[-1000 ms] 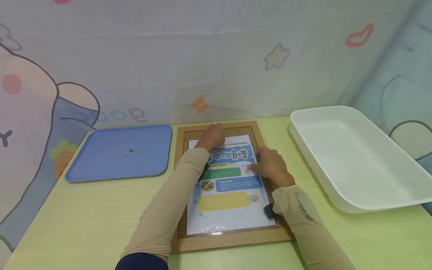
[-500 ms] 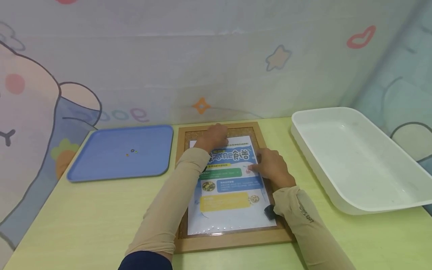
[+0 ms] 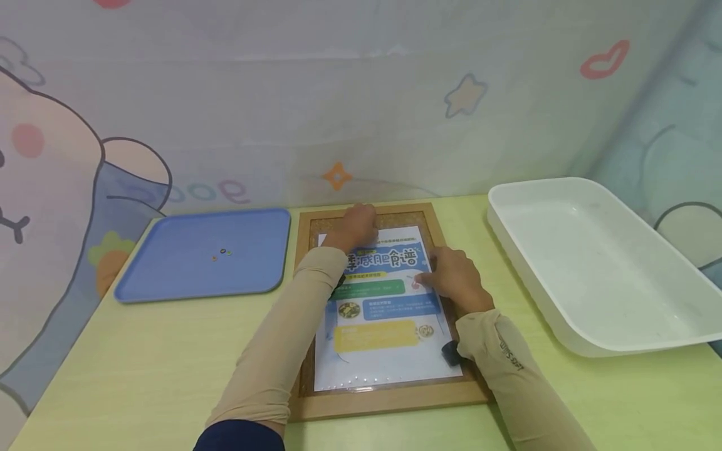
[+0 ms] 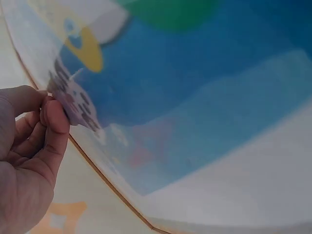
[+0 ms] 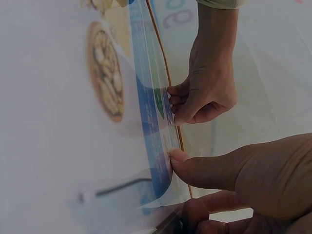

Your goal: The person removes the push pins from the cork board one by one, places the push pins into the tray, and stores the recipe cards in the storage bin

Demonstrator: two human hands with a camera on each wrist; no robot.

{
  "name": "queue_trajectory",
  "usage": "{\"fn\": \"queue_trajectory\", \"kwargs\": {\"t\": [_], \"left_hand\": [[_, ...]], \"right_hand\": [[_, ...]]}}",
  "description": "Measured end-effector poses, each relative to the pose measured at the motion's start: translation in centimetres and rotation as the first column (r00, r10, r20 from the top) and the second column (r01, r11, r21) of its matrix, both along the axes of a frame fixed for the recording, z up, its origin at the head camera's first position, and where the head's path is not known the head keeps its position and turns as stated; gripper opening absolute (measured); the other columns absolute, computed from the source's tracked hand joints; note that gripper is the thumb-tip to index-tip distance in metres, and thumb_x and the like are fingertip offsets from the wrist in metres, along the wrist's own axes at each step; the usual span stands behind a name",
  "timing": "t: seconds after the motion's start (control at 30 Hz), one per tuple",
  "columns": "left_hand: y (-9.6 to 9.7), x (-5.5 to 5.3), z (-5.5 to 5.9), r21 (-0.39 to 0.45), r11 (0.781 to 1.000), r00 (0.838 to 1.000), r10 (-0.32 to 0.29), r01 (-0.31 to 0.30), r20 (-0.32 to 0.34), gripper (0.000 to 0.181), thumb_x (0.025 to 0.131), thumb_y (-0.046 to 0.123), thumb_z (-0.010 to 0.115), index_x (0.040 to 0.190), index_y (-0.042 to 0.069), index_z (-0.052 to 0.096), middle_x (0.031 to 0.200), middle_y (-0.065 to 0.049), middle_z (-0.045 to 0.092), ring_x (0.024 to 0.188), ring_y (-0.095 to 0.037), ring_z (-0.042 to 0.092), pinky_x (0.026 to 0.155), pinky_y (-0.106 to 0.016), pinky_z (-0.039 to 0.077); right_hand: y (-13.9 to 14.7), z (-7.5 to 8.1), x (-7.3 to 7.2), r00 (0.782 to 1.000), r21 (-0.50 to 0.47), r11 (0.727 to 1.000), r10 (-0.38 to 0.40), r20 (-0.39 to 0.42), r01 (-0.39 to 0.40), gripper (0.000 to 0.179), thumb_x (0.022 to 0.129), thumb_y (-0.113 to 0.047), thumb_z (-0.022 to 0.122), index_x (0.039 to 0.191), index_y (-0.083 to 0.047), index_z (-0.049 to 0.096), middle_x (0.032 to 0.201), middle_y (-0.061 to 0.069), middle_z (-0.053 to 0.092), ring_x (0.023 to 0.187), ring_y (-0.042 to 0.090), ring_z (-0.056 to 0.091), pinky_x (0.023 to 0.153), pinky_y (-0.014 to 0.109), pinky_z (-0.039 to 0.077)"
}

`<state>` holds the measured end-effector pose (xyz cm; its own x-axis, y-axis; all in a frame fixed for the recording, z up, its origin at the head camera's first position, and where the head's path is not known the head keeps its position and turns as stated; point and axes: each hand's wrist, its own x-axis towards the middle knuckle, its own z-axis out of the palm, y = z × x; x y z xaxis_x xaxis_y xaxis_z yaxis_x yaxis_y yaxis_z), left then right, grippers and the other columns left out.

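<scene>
A printed sheet (image 3: 389, 366) in a clear cover lies on a wood-framed cork board (image 3: 389, 404). At the sheet's top edge is my left hand (image 3: 356, 227), thumb and fingertips pinched together; the left wrist view shows this left hand (image 4: 34, 141) close up, the tiny thing between its tips almost wholly hidden. My right hand (image 3: 454, 275) rests at the sheet's right edge, by the frame. Seen from the right wrist, the right hand's thumb (image 5: 204, 170) presses the cover while its other fingers lie lower, against the board. Both hands appear there, the left hand (image 5: 212, 87) farther off.
To the left lies a blue tray (image 3: 169, 263) holding a few tiny coloured pieces (image 3: 222, 252). A deep white tub (image 3: 555, 326) stands on the right. Behind the pale yellow table (image 3: 141, 357) hangs a printed cloth (image 3: 395, 125).
The view has shifted slightly. My left hand moves only a little at the sheet's top; my right hand keeps its place. The board and sheet stay put.
</scene>
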<state>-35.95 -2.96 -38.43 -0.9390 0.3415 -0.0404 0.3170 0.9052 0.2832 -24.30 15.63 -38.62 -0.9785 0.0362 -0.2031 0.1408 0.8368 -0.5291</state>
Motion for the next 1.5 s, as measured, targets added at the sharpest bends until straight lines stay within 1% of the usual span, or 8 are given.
{"fn": "queue_trajectory", "kwargs": {"t": [0.1,0.3,0.63,0.77,0.93,1.1,1.2,1.5], "left_hand": [[-0.2,0.0,0.0,0.023,1.000,1.000,0.012,-0.012,0.011,0.029,0.095,0.005,0.055,0.069,0.011,0.045,0.070,-0.001,0.039,0.060,-0.015,0.039,0.055,-0.029,0.035],[-0.3,-0.4,0.3,0.052,0.999,0.998,-0.005,0.002,0.057,0.043,0.094,0.001,0.055,0.056,0.012,0.037,0.056,0.002,0.027,0.050,-0.011,0.025,0.047,-0.026,0.026],[-2.2,-0.7,0.7,0.180,0.984,0.995,-0.040,0.022,0.097,0.041,0.090,-0.003,0.057,0.053,0.010,0.046,0.051,0.000,0.041,0.047,-0.012,0.035,0.048,-0.027,0.031],[-3.4,-0.7,1.1,0.208,0.977,0.991,-0.064,0.039,0.115,0.039,0.093,0.002,0.060,0.056,0.010,0.049,0.053,-0.001,0.046,0.049,-0.012,0.039,0.052,-0.026,0.034],[-4.9,-0.4,1.5,0.237,0.970,0.988,-0.086,0.054,0.128,0.037,0.092,0.002,0.063,0.059,0.009,0.048,0.055,0.000,0.042,0.053,-0.012,0.038,0.055,-0.026,0.034],[-6.3,0.1,1.9,0.237,0.969,0.985,-0.101,0.067,0.137,0.018,0.091,0.004,0.064,0.074,-0.001,0.066,0.063,-0.001,0.051,0.061,-0.015,0.044,0.060,-0.028,0.038],[-7.3,0.2,2.3,0.241,0.970,0.986,-0.080,0.042,0.150,0.011,0.092,0.005,0.065,0.085,-0.002,0.070,0.071,-0.002,0.056,0.068,-0.015,0.049,0.063,-0.027,0.041],[-12.0,0.2,2.7,0.265,0.964,0.987,-0.030,-0.013,0.159,0.013,0.092,0.003,0.063,0.088,-0.006,0.072,0.075,-0.011,0.065,0.063,-0.015,0.046,0.061,-0.030,0.041]], "right_hand": [[0.0,-0.2,0.0,1.000,0.004,1.000,0.002,-0.007,-0.002,0.056,0.087,-0.024,0.077,0.135,-0.003,0.057,0.107,0.018,0.069,0.078,0.026,0.069,0.066,0.032,0.054],[0.0,-0.4,-0.1,1.000,0.001,1.000,0.001,-0.019,-0.001,0.056,0.087,-0.024,0.078,0.135,-0.003,0.058,0.106,0.018,0.069,0.077,0.026,0.069,0.065,0.031,0.054],[-0.1,-0.5,-0.3,1.000,0.003,1.000,0.009,-0.028,-0.009,0.052,0.086,-0.023,0.078,0.131,-0.003,0.060,0.102,0.017,0.070,0.074,0.025,0.068,0.062,0.029,0.052],[-0.2,-0.4,-0.4,1.000,-0.001,1.000,0.005,-0.028,-0.005,0.051,0.086,-0.023,0.078,0.130,-0.004,0.061,0.101,0.016,0.070,0.074,0.025,0.068,0.061,0.029,0.052],[-0.5,-0.4,-0.4,1.000,-0.013,1.000,0.000,-0.022,0.000,0.052,0.086,-0.022,0.079,0.132,-0.005,0.060,0.103,0.017,0.070,0.074,0.025,0.069,0.062,0.030,0.054],[-0.7,-0.4,-0.3,1.000,-0.013,1.000,0.004,-0.025,-0.005,0.053,0.086,-0.022,0.079,0.133,-0.006,0.061,0.104,0.017,0.070,0.075,0.025,0.069,0.063,0.030,0.054],[-0.7,-0.3,-0.4,0.999,-0.006,1.000,0.010,-0.032,-0.010,0.051,0.086,-0.022,0.079,0.130,-0.005,0.062,0.102,0.016,0.070,0.075,0.025,0.069,0.062,0.030,0.053],[-0.3,-0.5,-0.6,1.000,0.005,1.000,0.006,-0.020,-0.006,0.051,0.086,-0.023,0.078,0.131,-0.004,0.061,0.102,0.016,0.070,0.075,0.025,0.068,0.063,0.029,0.053]]}}
